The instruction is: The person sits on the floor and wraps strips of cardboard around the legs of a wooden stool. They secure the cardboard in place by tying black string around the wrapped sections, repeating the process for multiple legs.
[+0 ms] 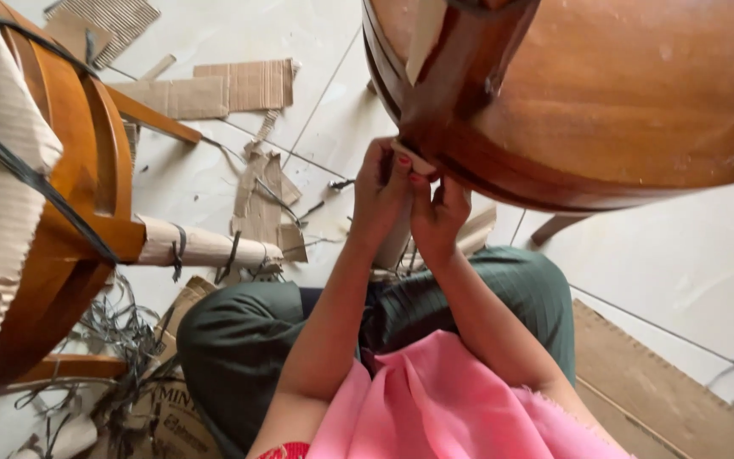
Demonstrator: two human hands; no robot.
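Both our hands, left (381, 191) and right (437, 212), pinch a beige strip (412, 158) at the table (605, 102) rim; brown cardboard (214, 87) litters the floor (681, 263).

Pretty bright, soft daylight all over, barely any shadows on the pale floor (690, 263). Wide-angle bend at the edges, polished wood (639, 102) shows faint sheen.

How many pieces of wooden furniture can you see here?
2. A round table at upper right, its edge touched by both hands, the left hand and right hand. A partly wrapped chair lies at left. More may be out of frame.
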